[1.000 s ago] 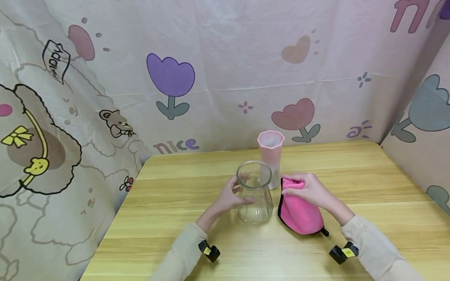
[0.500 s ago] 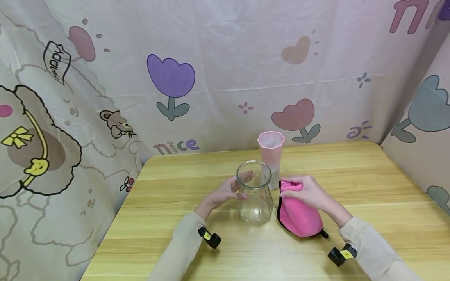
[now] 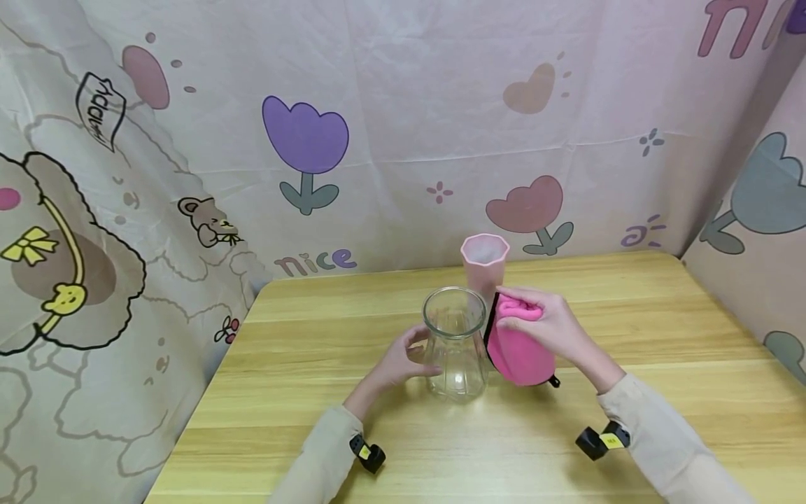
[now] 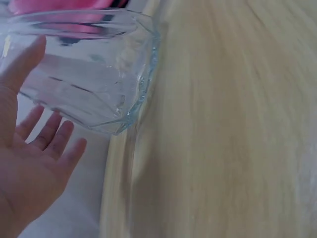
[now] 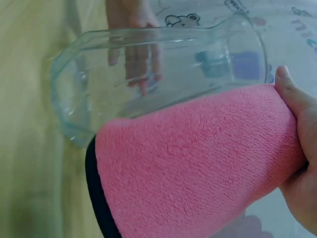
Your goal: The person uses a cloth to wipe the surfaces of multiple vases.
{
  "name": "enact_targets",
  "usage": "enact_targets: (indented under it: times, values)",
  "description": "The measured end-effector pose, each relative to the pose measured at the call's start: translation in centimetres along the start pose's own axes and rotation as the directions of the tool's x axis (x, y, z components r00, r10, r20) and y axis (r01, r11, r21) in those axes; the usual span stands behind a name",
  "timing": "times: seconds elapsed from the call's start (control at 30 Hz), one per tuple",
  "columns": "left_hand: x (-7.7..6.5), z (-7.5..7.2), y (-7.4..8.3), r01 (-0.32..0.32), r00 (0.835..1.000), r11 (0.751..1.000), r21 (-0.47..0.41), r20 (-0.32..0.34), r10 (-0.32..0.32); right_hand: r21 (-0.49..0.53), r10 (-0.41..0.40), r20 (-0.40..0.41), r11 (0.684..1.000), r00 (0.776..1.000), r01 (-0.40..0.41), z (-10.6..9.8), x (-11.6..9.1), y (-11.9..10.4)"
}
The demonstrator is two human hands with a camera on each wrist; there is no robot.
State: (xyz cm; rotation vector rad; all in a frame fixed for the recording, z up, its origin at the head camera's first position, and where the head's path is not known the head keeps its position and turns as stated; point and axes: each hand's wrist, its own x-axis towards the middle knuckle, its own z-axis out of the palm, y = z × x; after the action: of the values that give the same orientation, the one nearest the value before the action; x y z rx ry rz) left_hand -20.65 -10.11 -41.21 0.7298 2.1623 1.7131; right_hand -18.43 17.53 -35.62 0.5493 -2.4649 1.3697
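A clear glass vase [image 3: 458, 374] with a wide round rim stands upright on the wooden table. My left hand [image 3: 397, 360] is at its left side, fingers spread and relaxed; in the left wrist view the thumb [image 4: 30, 58] lies across the glass, and I cannot tell whether it touches. On the other side my right hand [image 3: 557, 329] pinches the top of a folded pink cloth [image 3: 522, 357] with black edging. The cloth [image 5: 198, 158] hangs close against the vase's right side in the right wrist view; contact is unclear.
Behind the glass vase stands a tall pink vase [image 3: 485, 262], its lower part hidden by the cloth and the glass. A printed fabric backdrop [image 3: 403, 140] rises at the table's [image 3: 302, 315] back edge. Black cameras sit on both wrists.
My right hand has lifted the cloth up and left, bringing it close beside the glass vase and over the pink vase's base. The left hand has shifted slightly; the glass vase stays put.
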Motion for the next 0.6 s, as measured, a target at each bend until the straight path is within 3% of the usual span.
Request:
enact_targets:
  times: [0.1, 0.27, 0.47, 0.6]
  values:
    - [-0.1, 0.1, 0.0, -0.001, 1.0, 1.0, 0.026, -0.027, 0.002, -0.004, -0.063, -0.009, 0.998, 0.998, 0.063, 0.4, 0.4, -0.7]
    - [-0.2, 0.0, 0.0, 0.025, 0.999, 1.0, -0.018, -0.024, -0.025, 0.057, -0.111, -0.043, 0.992, 0.993, 0.113, 1.4, 0.5, -0.7]
    - [-0.2, -0.1, 0.3, 0.037, 0.999, 0.999, -0.04, -0.015, -0.038, 0.153, -0.077, -0.079, 0.984, 0.994, 0.088, 2.3, 0.3, 0.0]
    - [-0.1, -0.1, 0.3, 0.043, 0.999, 0.998, -0.035, -0.016, -0.043, 0.124, -0.042, -0.049, 0.991, 0.998, 0.048, 3.1, 0.2, 0.9]
